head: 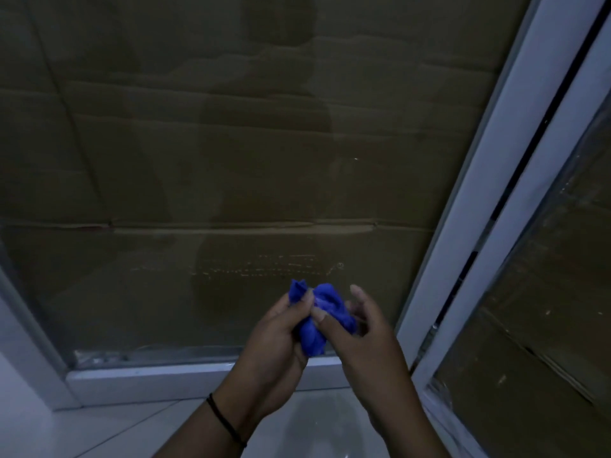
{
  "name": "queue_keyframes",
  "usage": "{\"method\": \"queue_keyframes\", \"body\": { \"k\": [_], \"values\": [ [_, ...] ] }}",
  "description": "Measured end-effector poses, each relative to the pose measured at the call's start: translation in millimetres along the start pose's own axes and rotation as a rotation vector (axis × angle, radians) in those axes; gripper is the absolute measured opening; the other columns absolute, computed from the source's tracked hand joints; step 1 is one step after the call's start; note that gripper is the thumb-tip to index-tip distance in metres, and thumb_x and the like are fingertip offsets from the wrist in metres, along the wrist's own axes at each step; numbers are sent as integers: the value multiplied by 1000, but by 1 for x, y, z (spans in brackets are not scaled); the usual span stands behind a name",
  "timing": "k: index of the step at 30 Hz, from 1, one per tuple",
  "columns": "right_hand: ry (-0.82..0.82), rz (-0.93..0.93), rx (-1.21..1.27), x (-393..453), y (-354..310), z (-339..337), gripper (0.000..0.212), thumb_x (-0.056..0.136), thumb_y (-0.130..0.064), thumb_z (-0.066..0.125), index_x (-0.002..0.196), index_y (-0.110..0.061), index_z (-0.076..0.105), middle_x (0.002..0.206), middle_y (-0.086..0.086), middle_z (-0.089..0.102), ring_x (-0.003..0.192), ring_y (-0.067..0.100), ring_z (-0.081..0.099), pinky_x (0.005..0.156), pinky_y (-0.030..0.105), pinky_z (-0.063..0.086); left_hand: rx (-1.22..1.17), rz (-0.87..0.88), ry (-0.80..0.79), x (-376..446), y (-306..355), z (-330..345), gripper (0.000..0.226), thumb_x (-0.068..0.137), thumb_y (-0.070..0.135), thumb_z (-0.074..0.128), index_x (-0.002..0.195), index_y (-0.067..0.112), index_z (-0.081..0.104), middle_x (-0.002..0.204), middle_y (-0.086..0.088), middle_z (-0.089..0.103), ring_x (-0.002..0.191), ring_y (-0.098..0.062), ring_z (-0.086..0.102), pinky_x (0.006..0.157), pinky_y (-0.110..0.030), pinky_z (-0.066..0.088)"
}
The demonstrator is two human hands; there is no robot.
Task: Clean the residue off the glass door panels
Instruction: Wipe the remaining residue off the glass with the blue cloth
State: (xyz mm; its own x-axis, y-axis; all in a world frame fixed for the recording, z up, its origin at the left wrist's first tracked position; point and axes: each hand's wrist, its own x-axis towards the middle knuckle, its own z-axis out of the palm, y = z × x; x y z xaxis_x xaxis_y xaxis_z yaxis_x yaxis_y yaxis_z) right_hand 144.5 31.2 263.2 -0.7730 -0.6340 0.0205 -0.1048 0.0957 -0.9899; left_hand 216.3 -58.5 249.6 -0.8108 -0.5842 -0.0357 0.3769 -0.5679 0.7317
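Note:
A crumpled blue cloth (319, 317) is bunched between both hands, low in front of the glass door panel (205, 153). My left hand (281, 338) grips the cloth with curled fingers. My right hand (363, 335) pinches its right side with thumb and fingers. Faint dotted lines of whitish residue (267, 267) mark the glass just above the cloth. Brown cardboard shows behind the glass. A second glass panel (535, 292) stands angled at the right, speckled with small marks.
White door frames (469, 206) run diagonally between the two panels. A white bottom rail (158, 375) borders the main panel. Pale floor tiles (314, 424) lie under my arms. A black band circles my left wrist (224, 421).

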Motion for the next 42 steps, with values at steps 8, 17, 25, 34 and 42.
{"method": "queue_keyframes", "body": {
  "k": [8,17,25,34,42],
  "values": [
    [-126,-8,11,3,15,8,23,80,-19,72,91,-37,64,82,-14,70,72,5,67,61,21,55,-34,-186,64,5,-3,-12,34,93,21,45,115,0,61,103,-20,70,85,-30,70,62,-34,58],
    [534,-161,-23,70,50,1,25,84,-19,68,103,-26,53,100,1,63,83,18,62,68,32,53,645,14,225,9,29,-64,47,76,39,64,122,36,54,125,16,57,112,3,52,91,-23,41],
    [631,-245,-385,131,70,19,37,91,-19,59,127,-12,53,112,4,46,96,18,50,74,11,37,893,258,512,4,55,-136,18,93,18,59,105,29,64,101,19,63,86,11,58,73,-13,41],
    [585,-227,-386,132,98,65,36,93,-32,49,126,-19,55,128,8,46,111,10,43,84,12,28,956,309,635,-2,76,-191,23,91,16,61,88,39,65,96,19,66,91,6,57,79,-28,41],
    [581,-357,-96,129,105,115,21,90,-7,60,110,0,56,95,-10,46,83,-20,50,65,-3,38,932,327,656,-10,92,-215,19,91,13,60,90,32,67,95,14,66,92,1,58,81,-31,40]
  ]
}}
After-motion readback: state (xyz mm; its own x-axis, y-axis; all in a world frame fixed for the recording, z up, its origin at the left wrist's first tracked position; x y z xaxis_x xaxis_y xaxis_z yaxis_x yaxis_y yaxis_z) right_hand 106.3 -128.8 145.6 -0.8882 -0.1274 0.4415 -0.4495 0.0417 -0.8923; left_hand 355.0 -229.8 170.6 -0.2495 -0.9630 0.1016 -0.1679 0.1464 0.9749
